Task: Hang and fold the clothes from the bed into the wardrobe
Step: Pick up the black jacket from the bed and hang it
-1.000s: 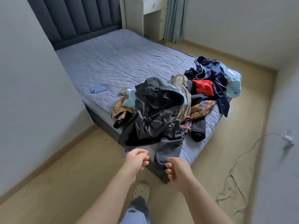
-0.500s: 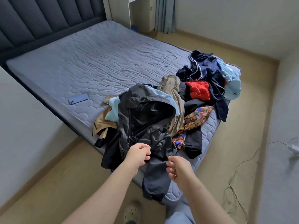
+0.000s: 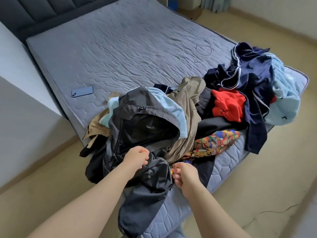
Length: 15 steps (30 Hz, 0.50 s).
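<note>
Now a step closer to the bed (image 3: 137,48), the person has both hands at the dark jacket (image 3: 137,131) topping the clothes pile (image 3: 188,103) at the near corner — left hand (image 3: 137,157) and right hand (image 3: 186,176) curled, each grip's hold on cloth impossible to tell — the first pickup seems imminent.

dark grey jacket (image 3: 137,134), red garment (image 3: 228,105), quilted grey-blue mattress (image 3: 128,48)
</note>
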{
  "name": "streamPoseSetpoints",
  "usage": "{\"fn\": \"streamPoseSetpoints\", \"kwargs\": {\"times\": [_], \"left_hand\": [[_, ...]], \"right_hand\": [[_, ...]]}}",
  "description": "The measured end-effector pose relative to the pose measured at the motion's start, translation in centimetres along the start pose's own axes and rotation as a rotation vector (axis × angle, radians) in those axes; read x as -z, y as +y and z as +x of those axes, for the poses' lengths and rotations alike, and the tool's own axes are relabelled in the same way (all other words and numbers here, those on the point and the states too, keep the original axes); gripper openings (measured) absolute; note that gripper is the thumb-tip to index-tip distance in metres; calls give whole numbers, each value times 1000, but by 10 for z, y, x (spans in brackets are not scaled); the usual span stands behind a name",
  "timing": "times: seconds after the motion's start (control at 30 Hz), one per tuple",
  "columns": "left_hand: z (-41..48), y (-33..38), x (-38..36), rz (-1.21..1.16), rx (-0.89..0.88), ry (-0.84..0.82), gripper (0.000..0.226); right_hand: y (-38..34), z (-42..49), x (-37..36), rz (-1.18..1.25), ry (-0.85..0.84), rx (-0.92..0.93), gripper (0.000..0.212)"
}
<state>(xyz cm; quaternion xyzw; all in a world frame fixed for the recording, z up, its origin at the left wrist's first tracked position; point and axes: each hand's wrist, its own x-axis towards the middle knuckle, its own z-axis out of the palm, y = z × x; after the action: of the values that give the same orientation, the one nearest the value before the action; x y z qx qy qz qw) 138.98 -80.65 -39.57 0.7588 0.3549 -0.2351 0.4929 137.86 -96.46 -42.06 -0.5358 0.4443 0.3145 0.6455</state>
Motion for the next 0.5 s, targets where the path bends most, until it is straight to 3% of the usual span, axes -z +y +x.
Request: {"fn": "streamPoseSetpoints", "kwargs": {"times": [0.23,0.4,0.5], "left_hand": [[73,52,-53,-13,14,-42,13],[113,84,-77,-602,192,-190,50],[139,104,-94,-874,260,-226,50]], "right_hand": [[-42,57,-3,-63,-24,-19,15],[-50,84,12,-77,-2,-28,14],[-52,105,32,-46,15,-38,15]]}}
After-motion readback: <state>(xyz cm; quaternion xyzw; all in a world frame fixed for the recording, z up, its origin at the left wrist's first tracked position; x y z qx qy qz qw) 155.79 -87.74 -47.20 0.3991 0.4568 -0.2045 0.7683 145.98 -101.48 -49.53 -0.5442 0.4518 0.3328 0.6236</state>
